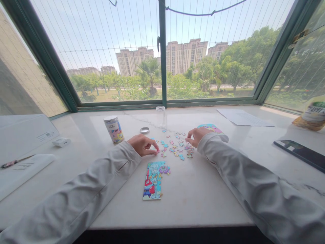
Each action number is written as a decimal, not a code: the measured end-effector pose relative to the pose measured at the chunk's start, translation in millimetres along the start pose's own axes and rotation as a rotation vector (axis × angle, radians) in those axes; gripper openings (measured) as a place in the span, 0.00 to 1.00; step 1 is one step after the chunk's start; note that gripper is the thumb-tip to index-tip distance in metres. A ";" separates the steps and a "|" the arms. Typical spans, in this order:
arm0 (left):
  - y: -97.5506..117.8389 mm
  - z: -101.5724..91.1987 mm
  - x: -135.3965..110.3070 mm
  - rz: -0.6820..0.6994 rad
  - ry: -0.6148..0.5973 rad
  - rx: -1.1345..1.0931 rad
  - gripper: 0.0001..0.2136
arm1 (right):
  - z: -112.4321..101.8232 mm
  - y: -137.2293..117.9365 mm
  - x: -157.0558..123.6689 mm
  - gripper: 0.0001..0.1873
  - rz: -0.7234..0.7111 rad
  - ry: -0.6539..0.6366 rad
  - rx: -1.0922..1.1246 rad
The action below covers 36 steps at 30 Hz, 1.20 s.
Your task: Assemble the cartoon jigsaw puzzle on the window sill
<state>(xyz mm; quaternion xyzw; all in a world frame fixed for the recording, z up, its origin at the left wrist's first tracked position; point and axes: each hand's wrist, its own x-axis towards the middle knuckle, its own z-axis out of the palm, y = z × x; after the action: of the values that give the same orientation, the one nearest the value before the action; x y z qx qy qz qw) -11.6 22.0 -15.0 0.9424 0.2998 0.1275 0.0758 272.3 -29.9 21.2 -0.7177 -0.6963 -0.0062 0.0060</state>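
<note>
Loose jigsaw puzzle pieces (175, 154), mostly pink and light blue, lie scattered between my two hands. My left hand (143, 145) is at their left edge, thumb and forefinger pinched on a pink puzzle piece (158, 151). At the right edge of the scatter, my right hand (196, 136) is low over the table, its fingers bent and apart; nothing shows between them. Nearer to me lies a partly joined puzzle (152, 181) with cartoon figures, its upper right corner jutting out as a purple joined part (164, 169).
A printed can (113, 129), a metal lid (144, 130) and a clear jar (160, 117) stand beyond my left hand. A curled colourful sheet (215, 129) lies behind my right wrist. Farther right are white paper (243, 117), a phone (301, 155) and a snack package (311, 115). A white box (25, 135) stands left.
</note>
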 end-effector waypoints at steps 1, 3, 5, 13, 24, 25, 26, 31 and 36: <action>0.1 0.0 0.0 0.008 0.002 0.003 0.18 | 0.3 0.1 0.2 0.15 0.000 -0.001 0.001; 0.6 0.1 0.1 0.012 0.007 0.007 0.18 | 0.4 0.3 0.4 0.15 0.001 0.001 0.007; 1.4 0.2 0.0 0.006 0.012 0.009 0.18 | -0.1 -0.1 -0.1 0.15 0.000 0.002 0.007; 7.1 1.4 -1.0 -0.001 0.053 0.023 0.15 | -2.0 -1.8 -1.3 0.15 -0.001 -0.004 0.004; 4.9 3.1 0.1 -0.023 0.037 0.045 0.16 | 4.8 1.8 4.3 0.15 -0.008 0.015 -0.005; 4.2 2.9 0.4 -0.023 0.032 0.041 0.17 | 5.1 2.1 4.6 0.15 -0.007 0.018 -0.005; 3.6 2.7 0.6 -0.022 0.028 0.035 0.18 | 5.3 2.4 4.8 0.15 -0.005 0.021 -0.005; 2.0 2.6 1.4 -0.031 0.030 0.006 0.20 | 3.8 2.2 3.7 0.16 -0.014 0.020 0.003; 0.0 4.2 2.3 -0.013 0.039 -0.018 0.22 | 1.7 0.3 1.8 0.16 -0.010 0.012 0.005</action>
<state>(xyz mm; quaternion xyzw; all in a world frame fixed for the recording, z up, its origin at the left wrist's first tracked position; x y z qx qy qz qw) -8.6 23.1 -18.6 0.9371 0.3060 0.1483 0.0793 272.6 -28.1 19.6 -0.7140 -0.7000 -0.0087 0.0121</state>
